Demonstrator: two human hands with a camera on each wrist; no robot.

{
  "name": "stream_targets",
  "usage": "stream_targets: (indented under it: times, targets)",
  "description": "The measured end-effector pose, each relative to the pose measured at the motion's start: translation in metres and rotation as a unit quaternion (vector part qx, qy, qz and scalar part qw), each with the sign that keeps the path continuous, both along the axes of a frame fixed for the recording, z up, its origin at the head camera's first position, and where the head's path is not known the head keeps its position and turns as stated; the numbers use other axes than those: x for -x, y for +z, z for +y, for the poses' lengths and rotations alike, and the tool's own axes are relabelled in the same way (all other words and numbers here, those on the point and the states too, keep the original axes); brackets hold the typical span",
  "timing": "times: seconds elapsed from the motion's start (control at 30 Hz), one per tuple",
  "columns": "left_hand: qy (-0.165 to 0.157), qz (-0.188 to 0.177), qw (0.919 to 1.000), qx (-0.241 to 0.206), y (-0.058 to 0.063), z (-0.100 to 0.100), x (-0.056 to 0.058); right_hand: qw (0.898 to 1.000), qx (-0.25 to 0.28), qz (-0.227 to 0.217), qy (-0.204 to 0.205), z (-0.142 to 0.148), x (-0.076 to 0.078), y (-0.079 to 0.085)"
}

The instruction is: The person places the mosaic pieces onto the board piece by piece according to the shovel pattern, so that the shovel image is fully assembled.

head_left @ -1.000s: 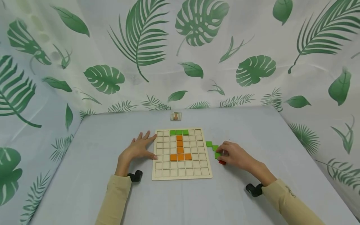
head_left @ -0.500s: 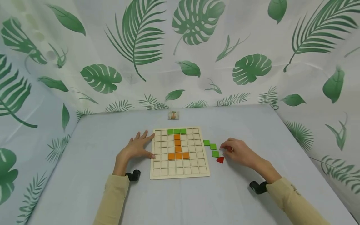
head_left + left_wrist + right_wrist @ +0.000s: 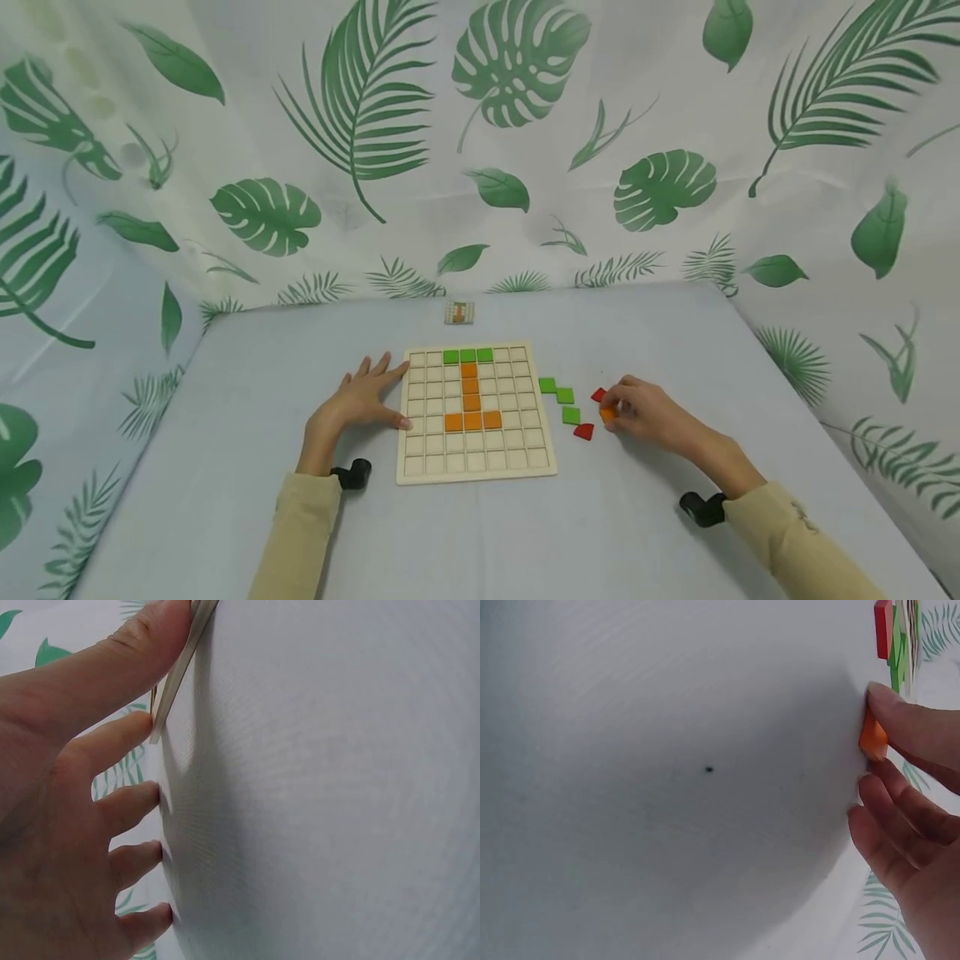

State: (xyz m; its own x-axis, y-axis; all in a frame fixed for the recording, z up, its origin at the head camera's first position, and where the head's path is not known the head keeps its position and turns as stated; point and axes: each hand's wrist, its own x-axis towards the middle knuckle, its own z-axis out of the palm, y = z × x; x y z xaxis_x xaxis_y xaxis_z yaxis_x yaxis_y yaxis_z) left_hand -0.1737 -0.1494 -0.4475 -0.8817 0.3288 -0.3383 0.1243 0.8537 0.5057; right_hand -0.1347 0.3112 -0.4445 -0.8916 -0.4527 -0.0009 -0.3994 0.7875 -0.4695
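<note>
My left hand lies with fingers spread at the left edge of a cream grid board, index finger and thumb touching the rim. In the left wrist view the thumb rests on the board edge. Green square tiles fill part of the board's top row; below them orange tiles form a column and a short row. Right of the board, my right hand pinches an orange tile between thumb and fingers, down at the tabletop. The hand hides part of that tile.
Loose green tiles lie between board and right hand. One red curved-edge piece is below them; another red piece lies by the right fingertips. A small pattern card lies behind the board.
My right hand has moved right, away from the green tiles, and an orange tile now shows in its fingers. A second red piece has come into sight. The left hand stays on the board.
</note>
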Motion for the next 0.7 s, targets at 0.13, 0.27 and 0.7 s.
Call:
stream_targets:
  times: [0.13, 0.27, 0.7]
  targets:
    - [-0.002, -0.002, 1.0000, 0.000, -0.003, 0.000, -0.002, 1.000, 0.010, 0.003, -0.007, 0.000, 0.000, -0.003]
    - [-0.003, 0.001, 1.0000, 0.001, -0.003, 0.000, -0.001, 0.999, 0.032, 0.005, -0.009, -0.001, 0.001, -0.005]
    - [0.002, -0.001, 1.0000, 0.000, 0.000, -0.002, 0.001, 0.993, 0.099, -0.068, -0.005, -0.020, 0.005, -0.001]
